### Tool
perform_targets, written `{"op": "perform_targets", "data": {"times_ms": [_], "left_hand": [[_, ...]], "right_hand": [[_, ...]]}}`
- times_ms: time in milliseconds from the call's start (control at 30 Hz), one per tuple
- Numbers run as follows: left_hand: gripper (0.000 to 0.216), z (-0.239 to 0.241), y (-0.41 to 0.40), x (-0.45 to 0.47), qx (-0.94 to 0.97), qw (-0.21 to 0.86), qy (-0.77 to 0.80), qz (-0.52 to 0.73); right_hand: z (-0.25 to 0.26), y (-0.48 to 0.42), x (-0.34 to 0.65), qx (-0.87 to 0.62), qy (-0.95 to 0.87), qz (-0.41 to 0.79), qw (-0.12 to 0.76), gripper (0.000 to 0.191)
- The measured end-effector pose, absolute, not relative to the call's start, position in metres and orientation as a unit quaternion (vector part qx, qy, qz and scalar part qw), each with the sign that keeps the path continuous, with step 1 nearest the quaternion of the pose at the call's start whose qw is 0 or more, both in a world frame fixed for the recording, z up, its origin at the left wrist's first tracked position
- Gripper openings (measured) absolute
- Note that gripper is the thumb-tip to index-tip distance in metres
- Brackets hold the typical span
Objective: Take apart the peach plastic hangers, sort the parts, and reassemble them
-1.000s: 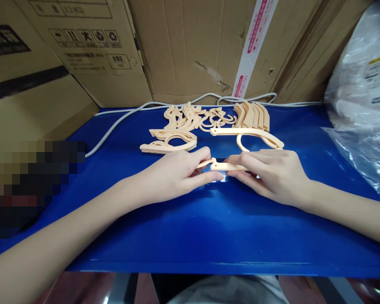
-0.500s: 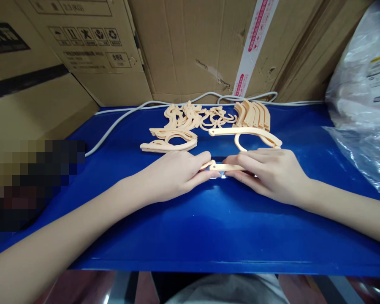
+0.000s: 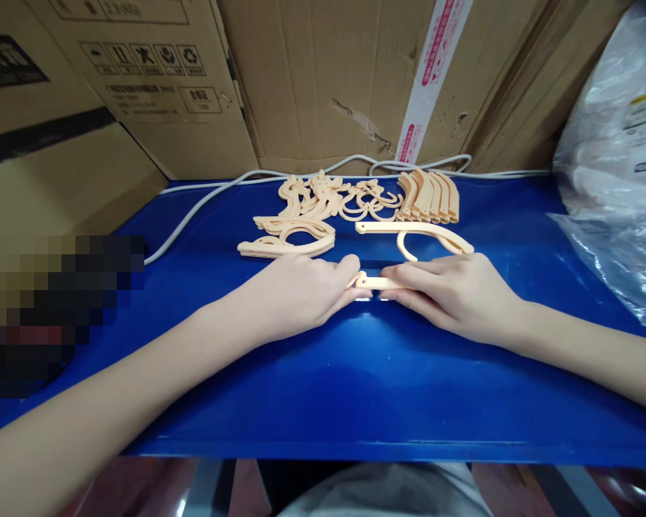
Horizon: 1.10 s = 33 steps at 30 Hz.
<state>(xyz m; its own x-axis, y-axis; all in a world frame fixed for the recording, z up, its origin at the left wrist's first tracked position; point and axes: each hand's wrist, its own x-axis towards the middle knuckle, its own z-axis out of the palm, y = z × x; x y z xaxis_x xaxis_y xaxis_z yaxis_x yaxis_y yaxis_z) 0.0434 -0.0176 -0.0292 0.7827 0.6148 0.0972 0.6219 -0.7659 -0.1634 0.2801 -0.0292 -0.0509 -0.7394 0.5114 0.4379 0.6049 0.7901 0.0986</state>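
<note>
Both hands meet over the middle of the blue table, pinching a small beige plastic assembly between them. My right hand [image 3: 457, 291] is closed on a straight hanger arm [image 3: 380, 283], whose holed end points left. My left hand [image 3: 306, 294] is closed at that end, on a thin curved piece mostly hidden by the fingers. The two pieces touch at the joint. Just behind my right hand lies a folded hanger [image 3: 392, 227] with its hook turned toward me. Beyond my left hand rest several folded hangers [image 3: 288, 251], stacked flat.
Farther back are a pile of curved beige arms [image 3: 320, 197], loose hooks [image 3: 367, 202] and a row of hanger arms [image 3: 431, 197]. A white cable [image 3: 199, 212] runs along cardboard boxes [image 3: 323, 86]. Clear plastic wrapping [image 3: 614, 172] stands on the right of the blue table [image 3: 355, 402].
The folded hanger behind my right hand has shifted and turned slightly. Both hands stay closed at nearly the same place, with the fingers moved a little around the joint.
</note>
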Motion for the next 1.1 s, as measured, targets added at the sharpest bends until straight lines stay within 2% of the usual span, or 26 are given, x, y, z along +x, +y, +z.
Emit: {"op": "perform_targets", "data": {"times_ms": [333,767,933,1100], "left_hand": [[0.034,-0.033,-0.0193,0.0434,-0.934,0.223,-0.276,-0.041],[0.033,-0.0294,-0.0246,0.0415,-0.928,0.278,-0.239,-0.061],[0.031,-0.0291,-0.0256,0.0419,-0.93,0.262,-0.247,-0.08],[0.029,-0.0265,-0.0215,0.0393,-0.944,0.183,-0.26,-0.083]], "right_hand": [[-0.0497,-0.0295,0.2793,-0.302,-0.927,-0.112,0.193,0.034],[-0.0442,-0.0281,0.28,-0.319,-0.933,0.014,0.168,0.033],[-0.0464,-0.0275,0.2813,-0.316,-0.934,0.013,0.168,0.033],[-0.0487,-0.0271,0.2818,-0.31,-0.934,-0.016,0.176,0.033]]}}
